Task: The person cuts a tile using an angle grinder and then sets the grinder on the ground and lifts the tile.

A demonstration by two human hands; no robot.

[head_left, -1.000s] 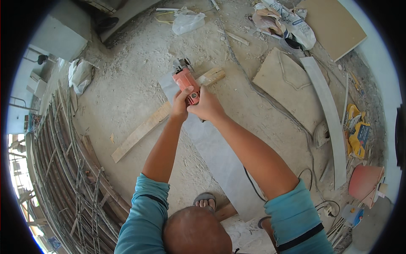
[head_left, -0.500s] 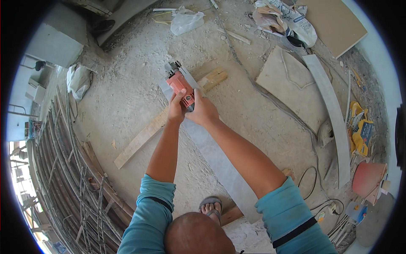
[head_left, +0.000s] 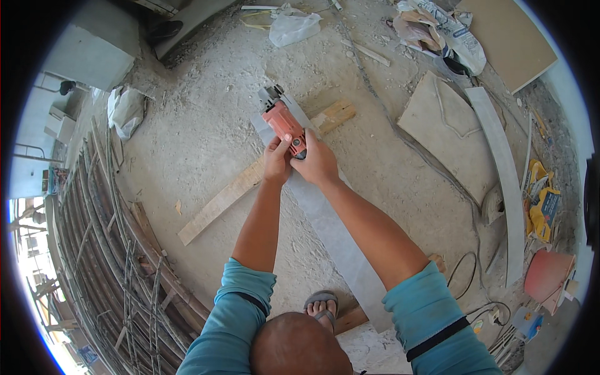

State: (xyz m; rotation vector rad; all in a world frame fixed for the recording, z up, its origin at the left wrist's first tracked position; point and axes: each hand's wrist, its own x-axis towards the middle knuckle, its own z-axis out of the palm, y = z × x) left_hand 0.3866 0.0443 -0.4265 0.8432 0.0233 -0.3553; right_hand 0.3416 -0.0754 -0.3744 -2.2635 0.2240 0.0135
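Both my hands are closed around a red handheld power tool with a grey metal head, which looks like an angle grinder. My left hand grips its near left side, thumb on the red body. On the opposite side, my right hand wraps the dark rear end. Beneath the tool lies a long grey strip of tile or board, its far end just past the tool's head. Whether the tool touches the strip's surface is hard to see. A wooden plank crosses under the strip at an angle.
Long pipes and rods are piled along the left. A cable runs over the dusty floor on the right, past a flat board and another grey strip. A red bucket and a yellow bag stand near the right wall.
The whole view has shifted, so the floor and objects appear farther right. My hands keep the same grip, and the tool stays at about the same place along the grey strip.
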